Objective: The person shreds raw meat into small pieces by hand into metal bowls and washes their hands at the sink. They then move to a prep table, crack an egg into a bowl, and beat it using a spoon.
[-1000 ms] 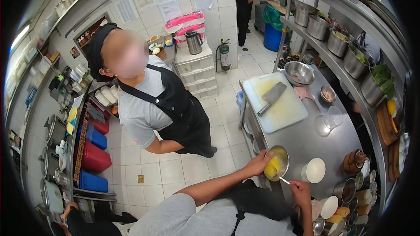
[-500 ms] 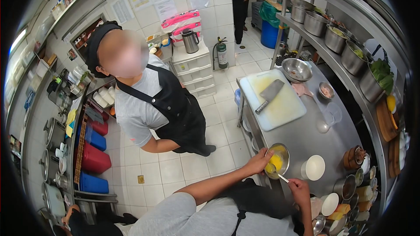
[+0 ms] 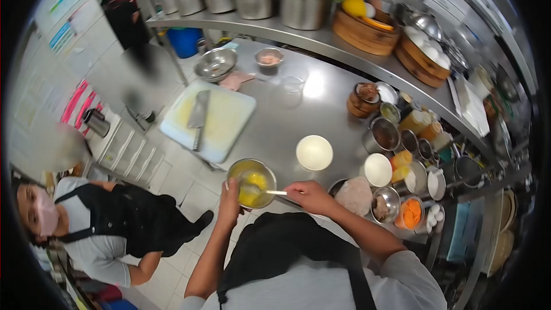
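My left hand grips the side of a metal mixing bowl at the table's front edge. Beaten-looking yellow egg lies inside the bowl. In my right hand is the handle of a metal spoon, its far end dipped in the egg; blur hides the tip's exact shape. A white bowl stands just beyond my right hand. To the left, a cleaver rests on a white cutting board.
A steel shelf with pots of greens spans the back of the table. Several ingredient containers, including a bowl of orange pieces, crowd the right. A person in a black apron stands at left. Another metal bowl sits behind the board.
My view has swung to the right, bringing the ingredient containers and shelf into fuller sight. Both hands still hold the mixing bowl and spoon over the table's edge.
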Tool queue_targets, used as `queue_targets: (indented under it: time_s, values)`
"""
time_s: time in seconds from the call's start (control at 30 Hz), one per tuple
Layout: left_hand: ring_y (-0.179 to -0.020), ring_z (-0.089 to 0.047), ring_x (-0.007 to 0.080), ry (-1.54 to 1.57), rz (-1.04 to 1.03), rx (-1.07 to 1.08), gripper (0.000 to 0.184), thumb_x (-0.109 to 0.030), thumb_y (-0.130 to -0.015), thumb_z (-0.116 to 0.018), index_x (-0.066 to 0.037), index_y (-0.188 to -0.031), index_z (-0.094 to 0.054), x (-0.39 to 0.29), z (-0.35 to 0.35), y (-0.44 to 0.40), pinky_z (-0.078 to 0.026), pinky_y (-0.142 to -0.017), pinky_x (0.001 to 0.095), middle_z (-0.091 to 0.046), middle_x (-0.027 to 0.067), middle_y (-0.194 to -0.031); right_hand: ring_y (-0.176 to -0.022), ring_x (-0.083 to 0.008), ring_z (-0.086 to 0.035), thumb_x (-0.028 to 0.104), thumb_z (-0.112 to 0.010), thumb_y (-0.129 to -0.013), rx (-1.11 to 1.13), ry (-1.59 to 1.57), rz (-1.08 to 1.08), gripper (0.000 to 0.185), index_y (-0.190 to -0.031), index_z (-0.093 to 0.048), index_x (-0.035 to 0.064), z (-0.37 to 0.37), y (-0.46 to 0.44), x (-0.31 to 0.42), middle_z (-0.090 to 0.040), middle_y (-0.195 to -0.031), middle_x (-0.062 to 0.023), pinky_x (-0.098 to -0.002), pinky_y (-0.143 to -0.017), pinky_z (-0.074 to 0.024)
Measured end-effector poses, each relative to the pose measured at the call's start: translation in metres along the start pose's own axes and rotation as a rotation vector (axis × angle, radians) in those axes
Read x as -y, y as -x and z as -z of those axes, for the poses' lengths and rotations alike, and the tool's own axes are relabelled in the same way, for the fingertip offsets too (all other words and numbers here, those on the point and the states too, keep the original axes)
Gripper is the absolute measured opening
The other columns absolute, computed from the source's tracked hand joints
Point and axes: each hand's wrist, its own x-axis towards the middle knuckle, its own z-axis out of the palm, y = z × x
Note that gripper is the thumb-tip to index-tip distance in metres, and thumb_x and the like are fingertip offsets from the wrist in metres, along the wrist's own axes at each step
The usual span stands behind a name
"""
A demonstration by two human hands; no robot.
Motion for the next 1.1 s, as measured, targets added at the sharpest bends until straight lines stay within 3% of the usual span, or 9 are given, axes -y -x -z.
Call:
queue_targets:
  time_s: [0.2,0.3,0.6,0.7,0.8,0.83,0.9,1.03,1.1]
  values:
    - [-0.060,-0.066,0.0189,-0.014,0.006,-0.102,0.088,-0.063,-0.104,-0.041,0.006,-0.156,-0.021,0.030,0.010,-0.002,-0.042,-0.042,0.0263,-0.067,0.0185,-0.094,-0.064,-0.0153,-0.061,0.021,-0.062,-0.097,0.094,-0.174,-0.153,0.024,-0.108,-0.074,0.0030,-0.015,0.002,-0.021,-0.068,-0.072,-0.0111,-0.0340,-0.064,-0.0508]
    - [-0.054,-0.065,0.0187,0.007,0.084,-0.058,0.089,-0.063,-0.104,-0.040,0.007,-0.155,-0.021,-0.001,0.002,0.009,-0.041,-0.040,0.0260,-0.066,0.0190,-0.097,-0.062,-0.0134,-0.059,0.020,-0.061,-0.097,-0.062,-0.049,-0.151,0.025,-0.107,-0.073,0.0011,-0.017,0.006,-0.001,-0.066,-0.069,-0.0102,-0.0333,-0.061,-0.0491]
    - [-0.050,-0.063,0.0195,-0.042,0.100,-0.054,0.079,-0.066,-0.103,-0.037,-0.002,-0.149,-0.030,0.005,0.004,0.012,-0.043,-0.040,0.0266,-0.067,0.0195,-0.100,-0.071,-0.0143,-0.059,0.021,-0.063,-0.096,0.066,-0.026,-0.098,0.026,-0.107,-0.073,-0.0003,-0.012,0.001,-0.013,-0.069,-0.078,-0.0106,-0.0315,-0.068,-0.0488]
    - [-0.059,-0.067,0.0212,-0.100,0.143,-0.109,0.075,-0.062,-0.106,-0.035,-0.003,-0.151,-0.028,-0.006,0.001,0.020,-0.045,-0.042,0.0269,-0.067,0.0177,-0.100,-0.073,-0.0151,-0.059,0.019,-0.062,-0.096,0.021,-0.037,-0.070,0.025,-0.109,-0.073,0.0008,-0.015,0.000,-0.002,-0.069,-0.080,-0.0102,-0.0325,-0.069,-0.0495]
    - [-0.088,-0.070,0.0327,0.035,-0.087,-0.038,0.060,-0.049,-0.111,-0.032,0.001,-0.143,-0.035,0.058,0.006,-0.005,-0.059,-0.061,0.0377,-0.057,0.0240,-0.119,-0.071,-0.0152,-0.059,0.016,-0.061,-0.095,-0.035,0.078,0.058,0.021,-0.106,-0.073,0.0019,-0.029,0.001,-0.022,-0.066,-0.077,-0.0084,-0.0331,-0.068,-0.0499]
    - [-0.080,-0.068,0.0302,0.020,-0.064,-0.058,0.064,-0.052,-0.109,-0.035,0.002,-0.145,-0.034,0.050,0.009,-0.002,-0.057,-0.058,0.0369,-0.059,0.0218,-0.111,-0.065,-0.0134,-0.058,0.015,-0.063,-0.094,0.074,0.057,0.081,0.020,-0.104,-0.073,0.0015,-0.026,-0.003,-0.022,-0.063,-0.072,-0.0068,-0.0316,-0.061,-0.0478]
    - [-0.064,-0.064,0.0252,0.043,0.053,-0.093,0.074,-0.058,-0.106,-0.040,0.002,-0.149,-0.032,0.004,0.010,0.028,-0.054,-0.053,0.0354,-0.064,0.0175,-0.095,-0.057,-0.0080,-0.052,0.017,-0.062,-0.096,0.105,-0.345,-0.300,0.020,-0.100,-0.074,0.0004,-0.025,-0.006,-0.023,-0.061,-0.069,0.0020,-0.0284,-0.051,-0.0405]
    - [-0.059,-0.063,0.0218,0.119,0.042,-0.165,0.078,-0.060,-0.105,-0.041,0.001,-0.152,-0.029,0.006,0.008,0.027,-0.051,-0.048,0.0326,-0.067,0.0157,-0.091,-0.056,-0.0062,-0.049,0.017,-0.063,-0.096,0.020,-0.026,-0.064,0.020,-0.097,-0.074,0.0004,-0.023,-0.012,-0.019,-0.056,-0.066,0.0044,-0.0264,-0.051,-0.0400]
    - [-0.059,-0.063,0.0215,0.094,0.053,-0.181,0.078,-0.060,-0.105,-0.040,0.001,-0.152,-0.030,0.003,0.012,0.023,-0.050,-0.046,0.0322,-0.067,0.0169,-0.093,-0.059,-0.0056,-0.049,0.017,-0.063,-0.096,0.208,-0.182,-0.170,0.022,-0.099,-0.074,-0.0016,-0.011,-0.020,-0.017,-0.057,-0.067,0.0033,-0.0263,-0.054,-0.0419]
